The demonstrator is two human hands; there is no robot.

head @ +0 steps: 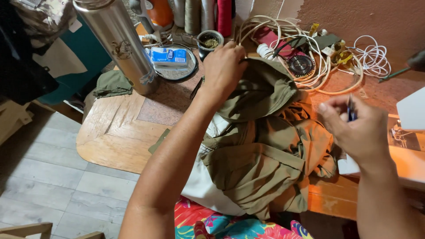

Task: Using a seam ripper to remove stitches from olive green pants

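Head view, looking down on a cluttered wooden table. Left hand is closed, pinching the upper fold of an olive-green garment near the table's far edge. The garment lies heaped across the middle of the table and spills over the near edge toward the person's lap. Right hand hovers above the garment's right side, apart from it, fingers curled around a small dark slim tool; what kind of tool, cannot tell. White sewing machine sits at the right edge. Tangle of cream cables lies along the far edge, tall steel flask toward the far-left corner, thread spools behind it, a small cup just beside the left hand. Progress, as a judgement: early. Cloth is gripped and being arranged, tool is ready but not touching fabric, no worked seam visible.
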